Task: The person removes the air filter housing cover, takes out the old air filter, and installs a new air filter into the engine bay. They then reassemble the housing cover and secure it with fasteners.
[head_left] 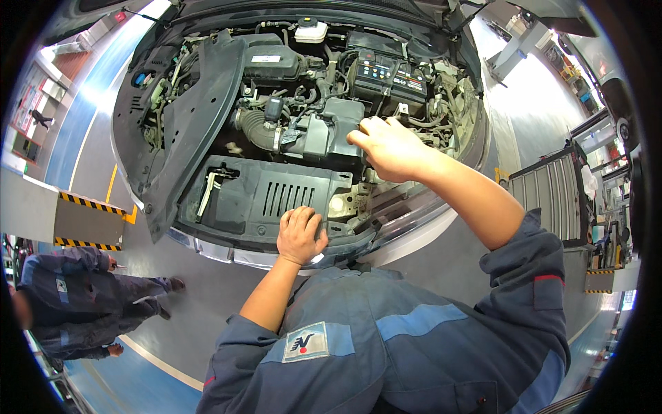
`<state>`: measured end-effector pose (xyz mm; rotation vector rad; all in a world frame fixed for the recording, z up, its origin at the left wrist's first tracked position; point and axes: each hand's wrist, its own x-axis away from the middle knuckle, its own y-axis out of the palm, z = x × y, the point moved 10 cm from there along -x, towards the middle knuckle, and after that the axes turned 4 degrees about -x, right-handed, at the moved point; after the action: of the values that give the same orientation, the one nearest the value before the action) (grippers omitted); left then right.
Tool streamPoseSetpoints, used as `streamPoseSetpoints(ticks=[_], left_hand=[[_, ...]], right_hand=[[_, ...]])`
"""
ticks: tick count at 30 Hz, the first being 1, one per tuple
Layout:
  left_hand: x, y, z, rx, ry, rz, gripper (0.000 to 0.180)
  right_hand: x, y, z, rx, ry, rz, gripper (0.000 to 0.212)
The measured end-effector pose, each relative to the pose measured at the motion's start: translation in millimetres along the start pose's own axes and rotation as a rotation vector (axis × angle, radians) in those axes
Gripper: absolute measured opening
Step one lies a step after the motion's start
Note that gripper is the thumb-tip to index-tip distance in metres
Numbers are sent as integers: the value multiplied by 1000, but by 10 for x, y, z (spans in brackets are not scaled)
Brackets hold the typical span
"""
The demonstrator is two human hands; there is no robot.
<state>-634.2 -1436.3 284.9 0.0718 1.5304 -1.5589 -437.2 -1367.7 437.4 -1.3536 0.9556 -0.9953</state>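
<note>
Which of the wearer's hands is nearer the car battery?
The right hand, just on the near side of the battery; the left hand is farther off, by the slotted black cover.

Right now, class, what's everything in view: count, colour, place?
Brake fluid reservoir: 1, white, top centre
Car battery: 1, black, right of reservoir
Air filter housing: 1, dark grey, centre
Corrugated intake hose: 1, grey, left of housing
Long trim panel: 1, black, left of hose
Slotted panel: 1, black, below hose
Tool cabinet: 1, grey, right
Co-worker: 1, dark blue workwear, lower left
Rest: too cluttered
Left hand: 1, bare, slotted panel's edge
Right hand: 1, bare, beside housing
</note>
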Motion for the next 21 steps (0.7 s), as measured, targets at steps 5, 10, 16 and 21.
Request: streamPoseSetpoints(ticks=[5, 10, 16, 21], left_hand=[[7, 2, -6, -7, -2, -8, 37], [7, 5, -9, -7, -2, 2, 38], [5, 5, -13, 5, 2, -2, 38], [1, -14, -6, 4, 3, 9, 38]], right_hand=[[43, 162, 313, -51, 354, -143, 29], [1, -30, -117, 35, -92, 108, 28], [10, 227, 307, 33, 300, -206, 33], [-32, 96, 30, 45, -27, -44, 31]])
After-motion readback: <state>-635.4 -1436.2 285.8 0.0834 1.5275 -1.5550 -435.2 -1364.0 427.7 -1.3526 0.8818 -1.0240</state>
